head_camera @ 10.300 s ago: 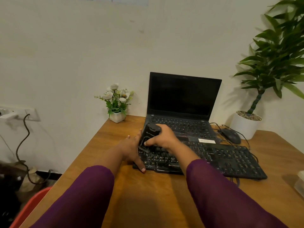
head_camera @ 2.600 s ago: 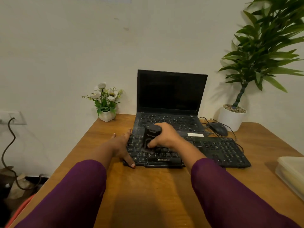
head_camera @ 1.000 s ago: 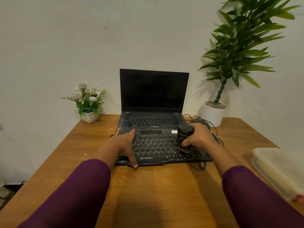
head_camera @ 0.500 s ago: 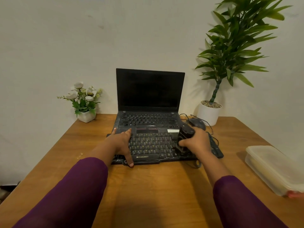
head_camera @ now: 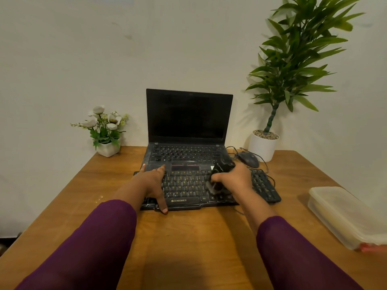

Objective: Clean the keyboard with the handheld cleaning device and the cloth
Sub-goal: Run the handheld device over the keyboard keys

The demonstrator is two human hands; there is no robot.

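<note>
A black keyboard (head_camera: 188, 188) lies on the wooden desk in front of an open laptop. My right hand (head_camera: 236, 181) grips a black handheld cleaning device (head_camera: 219, 174), whose lower end presses on the keys at the keyboard's right-middle part. My left hand (head_camera: 154, 182) rests flat on the keyboard's left end, fingers straight, thumb reaching over the front edge. No cloth is in view.
The laptop (head_camera: 188, 130) with a dark screen stands behind the keyboard. A black mouse (head_camera: 248, 159) with tangled cable lies at the back right by a large potted plant (head_camera: 263, 146). A small flower pot (head_camera: 107, 148) sits back left. A lidded plastic box (head_camera: 343, 216) lies at the right edge.
My right hand has slid the cleaning device from the keyboard's left part to the right side, then slightly back toward the middle. My left hand stays on the left end. The view has turned rightward.
</note>
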